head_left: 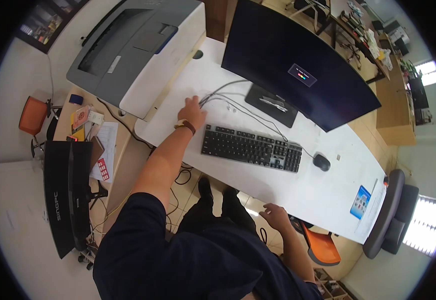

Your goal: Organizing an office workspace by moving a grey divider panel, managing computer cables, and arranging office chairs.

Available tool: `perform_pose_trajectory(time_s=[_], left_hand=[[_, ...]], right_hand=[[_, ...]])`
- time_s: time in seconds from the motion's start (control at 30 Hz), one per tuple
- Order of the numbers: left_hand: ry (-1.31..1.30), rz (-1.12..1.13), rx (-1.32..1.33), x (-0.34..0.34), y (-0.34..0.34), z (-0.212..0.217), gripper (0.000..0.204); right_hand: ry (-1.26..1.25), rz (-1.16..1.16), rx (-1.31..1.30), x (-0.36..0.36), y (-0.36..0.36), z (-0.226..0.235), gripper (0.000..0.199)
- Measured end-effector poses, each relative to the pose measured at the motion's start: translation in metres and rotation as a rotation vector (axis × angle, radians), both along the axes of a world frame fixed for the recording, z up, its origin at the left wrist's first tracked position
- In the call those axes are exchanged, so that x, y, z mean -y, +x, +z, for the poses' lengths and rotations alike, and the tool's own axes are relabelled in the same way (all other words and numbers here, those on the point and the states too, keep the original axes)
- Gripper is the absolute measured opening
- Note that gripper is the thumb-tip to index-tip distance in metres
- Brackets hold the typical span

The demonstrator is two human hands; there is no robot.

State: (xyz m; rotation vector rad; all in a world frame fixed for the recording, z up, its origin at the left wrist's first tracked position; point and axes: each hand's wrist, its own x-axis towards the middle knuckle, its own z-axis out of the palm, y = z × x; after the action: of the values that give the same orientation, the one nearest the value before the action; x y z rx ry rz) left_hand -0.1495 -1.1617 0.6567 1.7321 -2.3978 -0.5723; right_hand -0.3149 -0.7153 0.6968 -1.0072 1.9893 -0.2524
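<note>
White desk (323,192) bears cables (208,98) between monitor (298,55) and keyboard (250,148) (mouse (322,162) beside it).

The left arm (159,162) reaches toward eleven o'clock, left grip (192,113) curled; the right grip (276,218) hangs loose at five o'clock.

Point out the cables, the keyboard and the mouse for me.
Cables (206,99), head view: the bunched stretch at the left hand (193,112).
Keyboard (251,149), head view: the keys near its middle.
Mouse (321,162), head view: the top of its shell.
</note>
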Motion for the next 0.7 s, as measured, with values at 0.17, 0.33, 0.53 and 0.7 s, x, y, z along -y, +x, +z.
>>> perform_pose_trajectory(time_s=[0.17, 0.33, 0.53, 0.7], left_hand=[[0.072, -0.221, -0.029, 0.007, 0.001, -0.013, 0.042], [-0.013, -0.189, -0.245, -0.034, -0.001, -0.011, 0.033], [-0.285, -0.218, -0.508, -0.127, 0.029, 0.013, 0.024], [0.076, 0.032, -0.471, -0.248, 0.103, -0.001, 0.015]], right_hand=[[0.044, 0.094, 0.011, 0.023, -0.022, 0.008, 0.039], [0.048, 0.139, 0.017, 0.029, -0.045, -0.008, 0.039], [0.118, 0.275, 0.063, 0.048, -0.061, -0.026, 0.034], [0.109, 0.386, -0.047, 0.062, -0.059, -0.041, 0.033]])
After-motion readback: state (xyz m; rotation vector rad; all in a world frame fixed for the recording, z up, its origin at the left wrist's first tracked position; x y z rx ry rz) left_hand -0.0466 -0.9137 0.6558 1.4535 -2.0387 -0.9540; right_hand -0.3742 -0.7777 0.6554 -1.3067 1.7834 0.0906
